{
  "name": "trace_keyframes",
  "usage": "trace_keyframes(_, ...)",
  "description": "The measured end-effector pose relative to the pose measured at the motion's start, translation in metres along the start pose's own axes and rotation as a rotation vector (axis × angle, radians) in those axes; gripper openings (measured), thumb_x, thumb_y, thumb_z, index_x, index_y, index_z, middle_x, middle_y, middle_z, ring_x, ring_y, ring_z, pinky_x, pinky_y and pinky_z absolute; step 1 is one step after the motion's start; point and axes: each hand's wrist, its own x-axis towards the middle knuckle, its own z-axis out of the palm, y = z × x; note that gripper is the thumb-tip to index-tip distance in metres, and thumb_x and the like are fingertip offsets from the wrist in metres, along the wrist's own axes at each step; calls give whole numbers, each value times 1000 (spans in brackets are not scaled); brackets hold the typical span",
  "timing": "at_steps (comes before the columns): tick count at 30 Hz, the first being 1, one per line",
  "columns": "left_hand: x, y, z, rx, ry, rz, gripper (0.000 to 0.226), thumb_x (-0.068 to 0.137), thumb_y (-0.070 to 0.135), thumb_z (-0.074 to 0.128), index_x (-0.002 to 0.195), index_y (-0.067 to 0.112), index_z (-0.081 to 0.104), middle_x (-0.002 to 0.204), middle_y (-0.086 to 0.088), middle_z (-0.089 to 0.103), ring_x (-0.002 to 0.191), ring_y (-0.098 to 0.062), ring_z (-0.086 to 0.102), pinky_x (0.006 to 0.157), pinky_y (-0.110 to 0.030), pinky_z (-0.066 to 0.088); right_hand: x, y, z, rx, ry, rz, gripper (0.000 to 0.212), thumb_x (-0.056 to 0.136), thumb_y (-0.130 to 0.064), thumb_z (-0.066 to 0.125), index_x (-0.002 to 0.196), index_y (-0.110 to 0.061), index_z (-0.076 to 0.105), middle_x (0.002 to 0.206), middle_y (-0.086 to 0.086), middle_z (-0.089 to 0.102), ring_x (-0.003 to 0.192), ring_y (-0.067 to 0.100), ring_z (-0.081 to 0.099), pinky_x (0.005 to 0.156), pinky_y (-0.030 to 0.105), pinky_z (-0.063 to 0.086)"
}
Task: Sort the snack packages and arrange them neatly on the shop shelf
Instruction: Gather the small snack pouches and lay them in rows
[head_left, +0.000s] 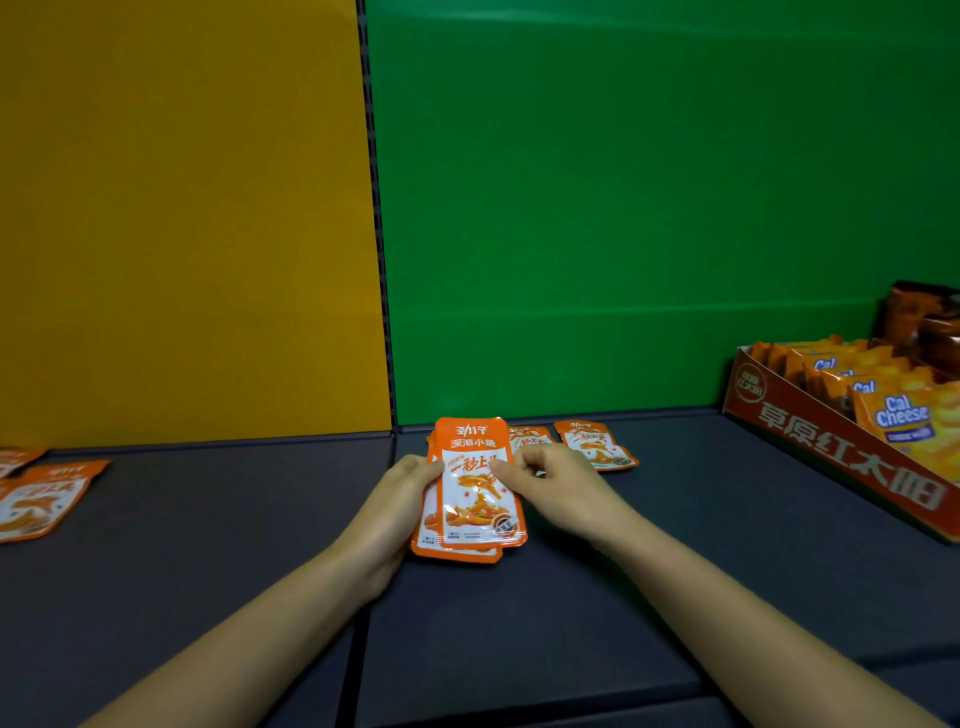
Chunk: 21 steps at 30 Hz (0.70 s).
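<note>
A small stack of orange-and-white snack packets (475, 493) lies in the middle of the dark grey shelf (675, 571). My left hand (395, 509) grips the stack's left edge. My right hand (556, 483) pinches the top packet at its right edge. Two more packets of the same kind lie flat behind the stack, one (597, 447) to the right and one (530, 439) partly hidden by my right hand. Other matching packets (39, 493) lie loose at the far left of the shelf.
A red cardboard display box (841, 457) filled with orange Cal Cheese packs (904, 415) stands at the right. Dark brown packages (924, 317) sit behind it. The back wall is yellow on the left and green on the right, split by a slotted upright (382, 260).
</note>
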Motion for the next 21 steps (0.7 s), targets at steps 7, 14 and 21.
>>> trace_keyframes(7, 3, -4, -3, 133, -54, 24, 12, 94, 19, 53, 89, 7, 52, 79, -9, 72, 59, -14, 70, 56, -24, 57, -15, 24, -40, 247, 56, 38, 35, 93, -36, 52, 73, -8, 60, 78, 12, 66, 73, 15, 55, 71, 31, 40)
trace_keyframes(14, 7, -12, -6, 476, -3, 174, 25, 89, 26, 60, 74, 10, 49, 79, -15, 73, 74, -22, 72, 76, -41, 57, -41, 58, -55, 152, -33, 168, 37, 91, -38, 54, 62, -15, 56, 64, -6, 67, 60, 4, 59, 64, 23, 42)
trace_keyframes(21, 10, -19, -5, 1161, 107, 377, 39, 92, 49, 45, 65, 22, 36, 63, 8, 49, 62, -9, 49, 52, -22, 32, -42, 56, -51, -135, -23, 135, 38, 92, -42, 51, 66, -15, 55, 65, -1, 59, 61, 8, 52, 61, 25, 37)
